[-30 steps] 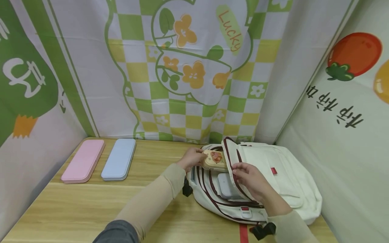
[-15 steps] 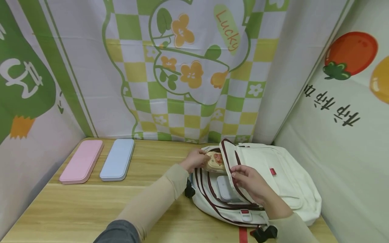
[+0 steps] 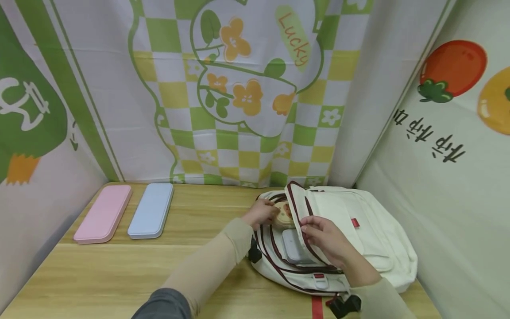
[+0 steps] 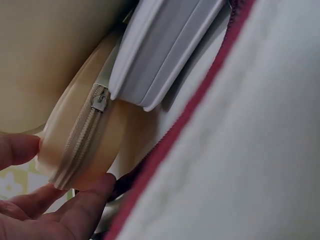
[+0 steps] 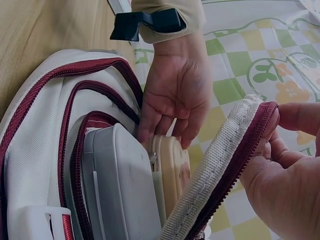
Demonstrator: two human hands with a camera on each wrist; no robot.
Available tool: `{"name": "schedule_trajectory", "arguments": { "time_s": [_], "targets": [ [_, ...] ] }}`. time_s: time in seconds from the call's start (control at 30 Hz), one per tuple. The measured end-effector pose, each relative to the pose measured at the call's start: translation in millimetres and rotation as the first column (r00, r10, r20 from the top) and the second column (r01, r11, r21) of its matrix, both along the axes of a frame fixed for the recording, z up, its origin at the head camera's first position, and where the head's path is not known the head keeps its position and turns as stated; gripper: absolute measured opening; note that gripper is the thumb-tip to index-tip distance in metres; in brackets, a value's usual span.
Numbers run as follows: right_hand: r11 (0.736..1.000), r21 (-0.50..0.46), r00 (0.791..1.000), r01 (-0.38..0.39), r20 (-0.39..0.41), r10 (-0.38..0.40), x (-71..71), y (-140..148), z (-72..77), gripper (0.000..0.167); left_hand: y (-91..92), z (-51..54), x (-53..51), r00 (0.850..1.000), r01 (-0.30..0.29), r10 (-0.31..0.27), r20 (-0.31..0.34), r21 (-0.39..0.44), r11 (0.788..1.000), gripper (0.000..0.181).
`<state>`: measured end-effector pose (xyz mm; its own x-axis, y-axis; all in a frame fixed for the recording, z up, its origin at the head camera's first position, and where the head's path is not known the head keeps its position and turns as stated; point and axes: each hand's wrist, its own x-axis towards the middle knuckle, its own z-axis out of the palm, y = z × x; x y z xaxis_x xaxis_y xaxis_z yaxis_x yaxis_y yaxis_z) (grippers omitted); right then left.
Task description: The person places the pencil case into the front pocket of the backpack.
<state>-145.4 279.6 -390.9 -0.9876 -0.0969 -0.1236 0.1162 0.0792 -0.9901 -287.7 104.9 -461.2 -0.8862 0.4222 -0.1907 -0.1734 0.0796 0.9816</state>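
A white backpack (image 3: 370,230) with dark red zippers lies on the table, its front compartment unzipped. My left hand (image 3: 261,213) grips the outer end of a cream zippered case (image 3: 284,215) with a printed picture, which is partly inside the compartment. In the left wrist view, thumb and fingers hold the case (image 4: 82,135) on both sides near its zipper. My right hand (image 3: 324,235) pinches the zippered edge of the backpack's flap (image 5: 225,165) and holds it raised. A grey-white case (image 5: 122,180) sits in the compartment beside the cream one.
A pink case (image 3: 104,213) and a light blue case (image 3: 151,210) lie at the table's left. A patterned curtain (image 3: 239,146) hangs behind the wooden table (image 3: 99,279). A red strap (image 3: 317,306) hangs at the front edge.
My left hand has moved right, pushing the cream case deeper under the flap, so less of it shows. The right hand keeps holding the flap. The head view has shifted slightly.
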Motion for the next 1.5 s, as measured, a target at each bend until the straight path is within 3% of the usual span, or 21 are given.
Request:
{"name": "schedule_trajectory", "arguments": {
  "time_s": [0.3,0.47,0.7,0.8,0.97,1.03,1.4,1.5],
  "targets": [
    [1.0,-0.009,1.0,0.002,-0.005,-0.003,0.2,0,1.2,0.01,3.6,5.1,2.0,0.995,-0.014,-0.003,-0.095,-0.174,0.985,0.04],
    [1.0,-0.018,1.0,0.009,-0.012,-0.009,1.2,3,2.5,0.01,3.9,4.8,-0.6,0.991,-0.018,-0.012,-0.137,-0.215,0.976,0.01],
    [1.0,-0.011,0.999,0.026,-0.028,-0.026,3.3,9,5.4,0.01,-0.7,5.8,-0.1,0.983,-0.054,0.011,-0.185,-0.226,0.973,0.014],
    [0.999,0.008,0.999,0.038,-0.026,-0.038,4.5,12,6.8,0.011,-5.4,8.5,3.1,0.985,-0.024,-0.015,-0.172,-0.222,0.975,0.022],
    [0.998,0.023,0.998,0.061,-0.019,-0.06,4.9,17,9.3,0.011,-19.9,15.0,6.5,0.988,0.042,-0.076,-0.134,-0.238,0.97,0.044],
    [0.998,0.022,0.998,0.065,-0.024,-0.064,5.1,20,10.0,0.01,-27.3,17.5,6.5,0.99,0.041,-0.07,-0.121,-0.23,0.972,0.048],
    [0.997,-0.036,0.996,0.062,-0.063,-0.064,8.6,31,13.1,0.011,-81.9,22.4,-0.7,0.992,-0.1,0.088,-0.086,-0.156,0.983,0.047],
    [0.997,-0.033,0.996,0.074,-0.054,-0.076,10.6,33,13.3,0.011,-95.4,20.9,0.5,0.991,-0.118,0.104,-0.087,-0.165,0.979,0.049]
  ]
}}
